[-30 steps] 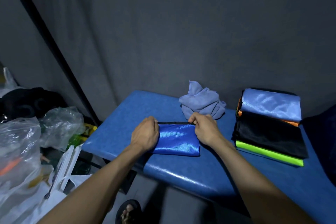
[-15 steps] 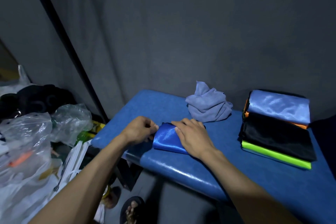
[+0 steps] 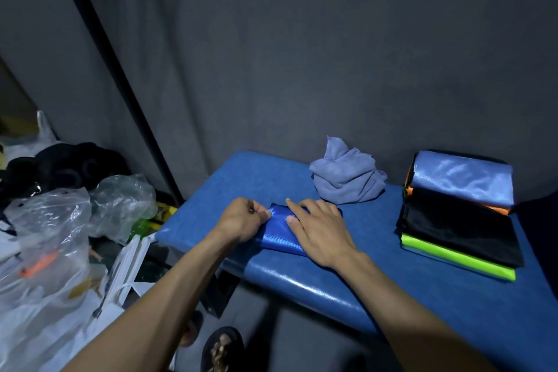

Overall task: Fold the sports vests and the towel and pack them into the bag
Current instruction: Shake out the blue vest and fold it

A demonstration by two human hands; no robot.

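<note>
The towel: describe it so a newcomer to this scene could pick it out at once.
Start at the blue padded bench against the grey wall. Toward its back edge, between the shiny blue vest under the hands and the stack of folded vests on the right, sits the crumpled grey-lilac towel. It alone is matte, soft and unfolded.

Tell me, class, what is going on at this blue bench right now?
A person is folding a shiny blue vest on the blue bench. The left hand pinches the vest's left edge, while the right hand lies flat on top, pressing it down. A grey towel sits crumpled and unfolded behind them. To the right, a stack of folded vests already waits: light blue on top, then orange, black and lime green. No bag can be clearly made out.
</note>
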